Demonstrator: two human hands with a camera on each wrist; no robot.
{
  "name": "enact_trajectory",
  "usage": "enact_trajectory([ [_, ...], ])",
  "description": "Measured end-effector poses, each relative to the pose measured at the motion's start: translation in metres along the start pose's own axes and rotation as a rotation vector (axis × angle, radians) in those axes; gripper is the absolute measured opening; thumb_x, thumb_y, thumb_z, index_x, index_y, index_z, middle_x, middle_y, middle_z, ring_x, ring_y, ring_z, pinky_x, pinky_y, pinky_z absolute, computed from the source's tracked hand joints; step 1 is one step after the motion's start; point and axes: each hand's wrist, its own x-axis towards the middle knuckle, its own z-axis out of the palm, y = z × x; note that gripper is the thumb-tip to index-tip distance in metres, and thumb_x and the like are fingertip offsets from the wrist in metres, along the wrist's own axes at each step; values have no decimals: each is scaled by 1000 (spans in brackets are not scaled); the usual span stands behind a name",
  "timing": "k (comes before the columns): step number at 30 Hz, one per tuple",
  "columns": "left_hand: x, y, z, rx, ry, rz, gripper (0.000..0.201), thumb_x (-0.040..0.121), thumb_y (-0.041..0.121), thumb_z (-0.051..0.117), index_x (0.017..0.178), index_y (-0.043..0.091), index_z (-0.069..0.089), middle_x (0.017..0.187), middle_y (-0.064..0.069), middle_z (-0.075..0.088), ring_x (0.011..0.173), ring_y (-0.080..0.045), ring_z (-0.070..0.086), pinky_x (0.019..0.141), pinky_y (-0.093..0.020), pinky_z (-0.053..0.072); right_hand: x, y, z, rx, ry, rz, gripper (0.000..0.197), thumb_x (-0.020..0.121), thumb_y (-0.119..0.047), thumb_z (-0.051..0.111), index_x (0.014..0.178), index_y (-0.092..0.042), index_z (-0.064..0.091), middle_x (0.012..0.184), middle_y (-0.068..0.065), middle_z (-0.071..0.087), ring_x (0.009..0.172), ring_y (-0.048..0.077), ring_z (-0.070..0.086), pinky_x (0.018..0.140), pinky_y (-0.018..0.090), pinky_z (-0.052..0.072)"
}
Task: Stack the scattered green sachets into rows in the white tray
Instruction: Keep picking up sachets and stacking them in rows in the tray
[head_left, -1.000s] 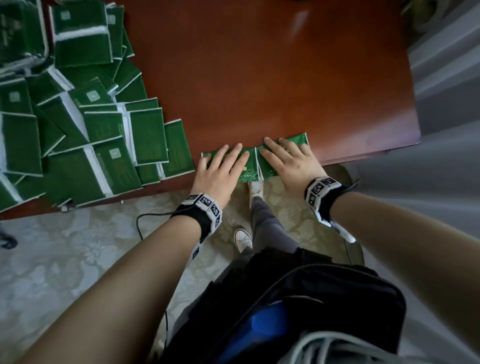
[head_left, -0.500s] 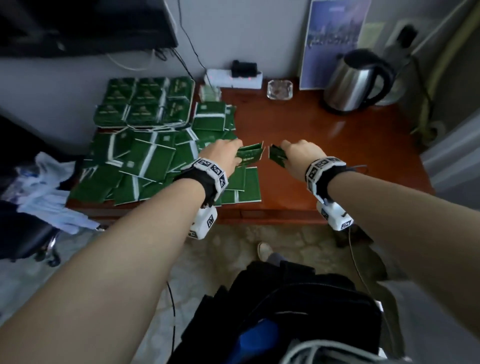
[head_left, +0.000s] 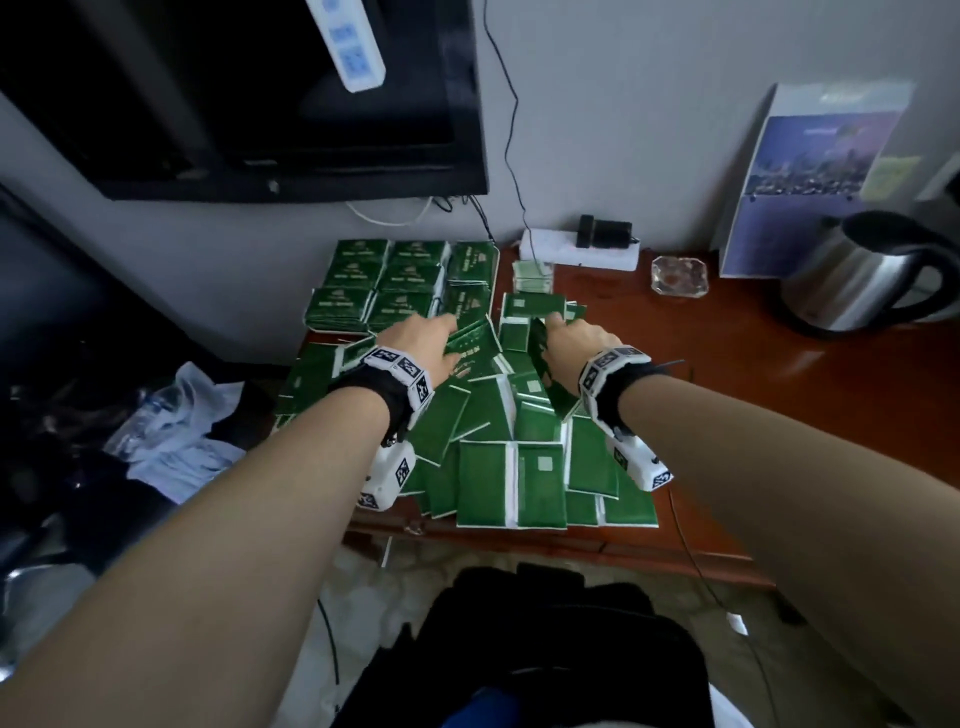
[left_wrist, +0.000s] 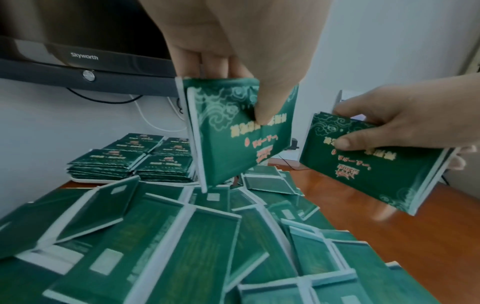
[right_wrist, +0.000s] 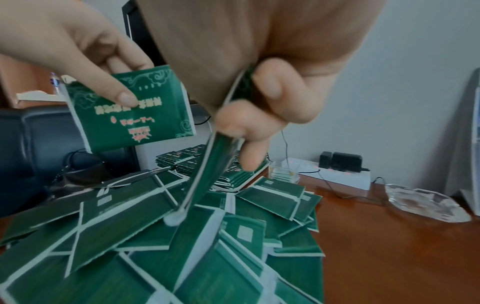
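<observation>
Several green sachets lie in a loose pile (head_left: 498, 441) on the left half of the wooden desk. At the back left a white tray (head_left: 496, 283) holds neat stacks of sachets (head_left: 405, 280) in rows. My left hand (head_left: 441, 338) pinches a small stack of sachets (left_wrist: 233, 144) between thumb and fingers, just in front of the tray. My right hand (head_left: 556, 338) grips another small stack (left_wrist: 363, 164), which shows edge-on (right_wrist: 207, 174) in the right wrist view. Both stacks hang above the pile, a short way apart.
A steel kettle (head_left: 862, 280), a glass ashtray (head_left: 679, 275), a white power strip (head_left: 576, 249) and a small clear box (head_left: 532, 275) stand along the back. A television (head_left: 260, 104) hangs above the tray. Bare desk (head_left: 779, 415) lies at right.
One second ago both hands lay flat on sachets at the desk's front edge. They have since picked up a small stack each and carried them back over the pile toward the tray.
</observation>
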Motion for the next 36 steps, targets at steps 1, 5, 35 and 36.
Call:
enact_trajectory([
  [1,7,-11,-2,-2,-5,-3,38,95,38,60,129,22,53,108,-11,67,95,-32,64,75,-37,54,9,-10,-1,16,-8,9,23,100,-10,44,122,-4,42,107,19,63,94,38,64,66,41,46],
  [5,27,-50,-8,-39,-35,-20,37,93,37,62,126,24,55,105,-8,67,92,-31,64,75,-36,54,36,-44,-9,26,-40,9,22,99,-9,45,120,-4,39,97,17,61,85,36,62,66,43,48],
  [35,265,-161,0,-82,56,383,29,92,25,61,117,11,57,111,-10,64,95,-33,63,68,-34,47,212,-125,4,-9,81,301,17,94,-14,52,111,-13,47,100,7,59,78,29,60,64,35,44],
  [36,276,-158,3,-92,60,391,29,92,25,60,117,11,56,112,-10,63,95,-33,63,69,-35,49,220,-124,7,-21,64,296,19,94,-13,53,112,-12,47,102,7,58,81,30,62,63,35,42],
])
